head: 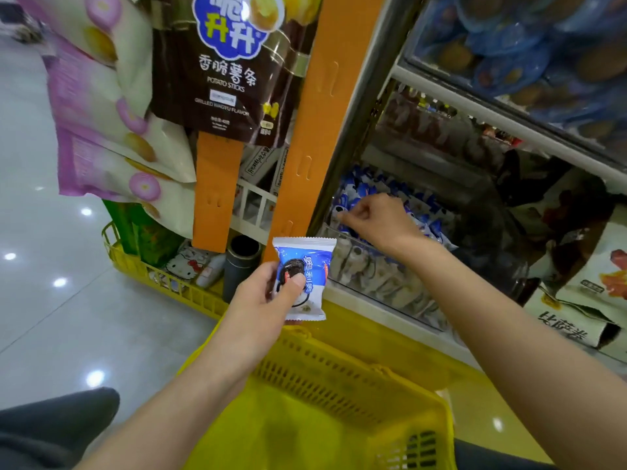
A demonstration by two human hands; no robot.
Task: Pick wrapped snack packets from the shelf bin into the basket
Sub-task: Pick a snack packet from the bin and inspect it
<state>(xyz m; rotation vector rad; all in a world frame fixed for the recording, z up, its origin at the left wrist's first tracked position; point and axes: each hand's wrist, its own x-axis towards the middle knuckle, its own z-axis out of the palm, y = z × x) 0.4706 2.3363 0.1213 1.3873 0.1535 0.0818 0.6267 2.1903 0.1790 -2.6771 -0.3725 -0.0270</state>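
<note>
My left hand (261,293) holds a blue and white snack packet (305,266) upright, above the far rim of the yellow basket (339,378). My right hand (376,218) reaches into the clear shelf bin (383,283), which is full of several similar blue and white packets (359,191). Its fingers are curled and pinch the top of one packet (337,212) at the bin's left end. The basket's inside shows no packets where visible.
An orange upright strip (312,123) stands just left of the bin. A brown potato-sticks bag (224,66) and pink-white bags (112,106) hang at the left. A second yellow basket (163,276) of goods sits on the floor. Bagged snacks (583,266) fill the shelf at right.
</note>
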